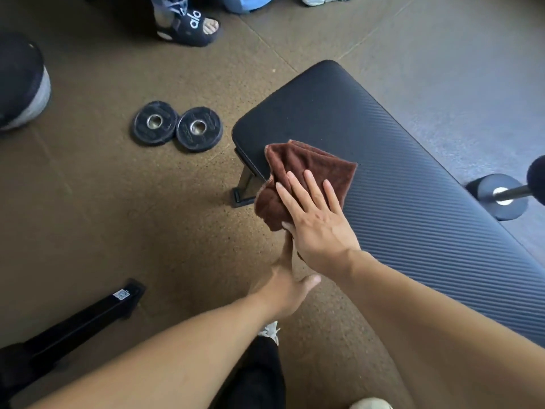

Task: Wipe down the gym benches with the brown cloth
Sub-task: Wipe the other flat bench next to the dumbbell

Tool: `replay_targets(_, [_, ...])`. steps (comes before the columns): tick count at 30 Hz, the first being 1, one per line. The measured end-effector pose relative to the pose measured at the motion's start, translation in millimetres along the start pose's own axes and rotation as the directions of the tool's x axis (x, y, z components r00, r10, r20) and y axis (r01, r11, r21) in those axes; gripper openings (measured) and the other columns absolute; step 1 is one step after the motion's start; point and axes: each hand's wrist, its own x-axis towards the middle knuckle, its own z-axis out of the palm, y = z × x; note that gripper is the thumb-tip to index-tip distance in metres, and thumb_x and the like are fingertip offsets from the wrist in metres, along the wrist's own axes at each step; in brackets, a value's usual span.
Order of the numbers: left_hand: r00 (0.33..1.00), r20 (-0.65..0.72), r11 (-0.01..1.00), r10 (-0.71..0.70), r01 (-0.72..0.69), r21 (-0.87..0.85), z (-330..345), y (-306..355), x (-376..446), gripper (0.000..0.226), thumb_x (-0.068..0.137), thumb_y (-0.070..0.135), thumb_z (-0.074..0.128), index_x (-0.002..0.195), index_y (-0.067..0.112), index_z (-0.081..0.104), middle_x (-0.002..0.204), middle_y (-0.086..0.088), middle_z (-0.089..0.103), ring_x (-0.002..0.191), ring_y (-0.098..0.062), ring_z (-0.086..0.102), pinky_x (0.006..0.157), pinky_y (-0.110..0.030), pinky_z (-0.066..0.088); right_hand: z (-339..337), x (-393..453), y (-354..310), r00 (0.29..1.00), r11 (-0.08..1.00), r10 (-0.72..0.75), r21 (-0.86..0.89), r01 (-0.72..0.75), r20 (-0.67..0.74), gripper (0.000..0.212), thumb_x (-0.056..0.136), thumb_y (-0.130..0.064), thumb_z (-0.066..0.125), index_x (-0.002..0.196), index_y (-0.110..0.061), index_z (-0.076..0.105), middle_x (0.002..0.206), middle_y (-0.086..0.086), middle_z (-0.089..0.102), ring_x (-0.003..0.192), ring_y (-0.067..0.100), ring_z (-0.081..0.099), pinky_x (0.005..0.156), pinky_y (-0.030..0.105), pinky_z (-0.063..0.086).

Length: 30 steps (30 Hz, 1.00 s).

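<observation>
From the head view we look down on a black ribbed gym bench [383,160] that runs from the middle of the frame towards the lower right. The brown cloth [309,175] lies folded on the bench's near long edge, close to the rounded end, with part of it hanging over the side. Our right hand [315,222] lies flat on the cloth, fingers straight and slightly spread, pressing it against the padding. Our left hand [287,278] sits below it beside the bench edge, fingers straight and reaching up under the right hand, so we cannot tell whether it touches the cloth's hanging corner or the bench side.

On the brown rubber floor [118,216] two small weight plates [177,126] lie touching each other, well apart from the bench. A dumbbell [501,196] rests beyond the bench's far side, and another person's sandalled foot [191,26] shows at the top.

We judge the wipe is at its start near this end. To do it well we keep the palm flat with even pressure, follow the ribs in long overlapping strokes, and gather the loose overhang so that it does not drag or bunch. The side edge deserves a pass too.
</observation>
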Motion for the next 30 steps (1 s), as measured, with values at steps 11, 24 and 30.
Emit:
replay_targets(11, [0.997, -0.068, 0.987, -0.030, 0.018, -0.162, 142, 48, -81, 0.073, 0.104, 0.046, 0.037, 0.158, 0.039, -0.011, 0.159, -0.003, 0.040, 0.136, -0.028, 0.049, 0.107, -0.033, 0.040, 8, -167, 53, 0.995, 0.952, 0.083, 0.301, -0.060, -0.064, 0.049, 0.105, -0.044, 0.035, 0.151, -0.032, 0.046, 0.162, -0.012, 0.039, 0.156, 0.007, 0.016, 0.129, 0.036, 0.009])
replay_targets(24, [0.896, 0.010, 0.223, -0.443, 0.121, -0.967, 89, 97, -34, 0.045, 0.107, 0.041, 0.040, 0.142, 0.017, 0.056, 0.142, -0.008, 0.058, 0.122, -0.024, 0.058, 0.099, -0.024, 0.041, 4, -147, 62, 0.982, 0.993, 0.121, -0.009, -0.121, 0.145, 0.074, 0.098, -0.069, 0.025, 0.162, -0.045, -0.002, 0.171, -0.010, -0.005, 0.157, 0.033, -0.016, 0.123, 0.056, -0.014])
replay_targets(30, [0.917, 0.009, 0.114, -0.399, 0.060, -0.992, 2, 73, 12, 0.038, 0.101, 0.053, 0.048, 0.126, 0.031, 0.066, 0.129, -0.003, 0.068, 0.116, -0.024, 0.064, 0.107, -0.046, 0.048, -15, -44, 41, 0.988, 0.998, -0.047, -0.037, 0.053, 0.146, 0.066, 0.100, -0.064, 0.014, 0.160, -0.048, -0.009, 0.170, -0.013, -0.012, 0.155, 0.025, -0.024, 0.124, 0.050, -0.018])
